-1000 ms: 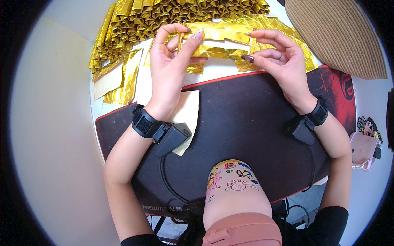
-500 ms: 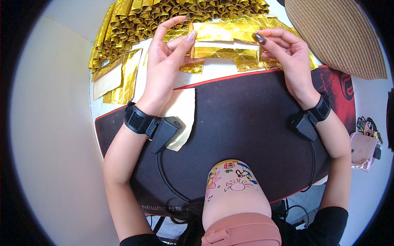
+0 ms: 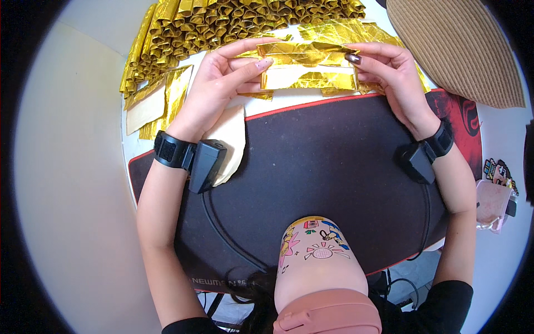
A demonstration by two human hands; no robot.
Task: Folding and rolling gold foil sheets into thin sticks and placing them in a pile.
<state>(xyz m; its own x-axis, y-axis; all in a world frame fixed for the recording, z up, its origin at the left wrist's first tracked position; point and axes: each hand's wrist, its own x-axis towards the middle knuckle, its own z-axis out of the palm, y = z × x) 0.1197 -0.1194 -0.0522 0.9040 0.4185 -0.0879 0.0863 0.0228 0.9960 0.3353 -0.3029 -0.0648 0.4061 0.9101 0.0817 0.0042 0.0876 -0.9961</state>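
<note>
A strip of gold foil paper (image 3: pixel 311 50) is stretched level between my two hands at the back of the desk. Its long edges are folded inward, and a band of pale backing shows along the middle. My left hand (image 3: pixel 231 72) pinches its left end between thumb and fingers. At the other end, my right hand (image 3: pixel 386 64) grips it the same way, thumb on the near face. Loose gold foil sheets (image 3: pixel 356 32) lie just behind the strip. A pale sheet (image 3: pixel 232 142) shows under my left wrist; whether it rests on the mat or clings there, I cannot tell.
Rolled gold tubes (image 3: pixel 233 16) are heaped at the back left, with foil sheets (image 3: pixel 178 100) in front. A dark red-edged mat (image 3: pixel 322 150) covers the desk. A pink-lidded tumbler (image 3: pixel 317 267) stands close to me; a woven brown hat (image 3: pixel 456 50) lies back right. Cables trail from both wrist devices.
Both hands have come slightly nearer to me with the strip, whose upper fold has tilted. My left wrist has shifted left, and the pale sheet has moved with it.
</note>
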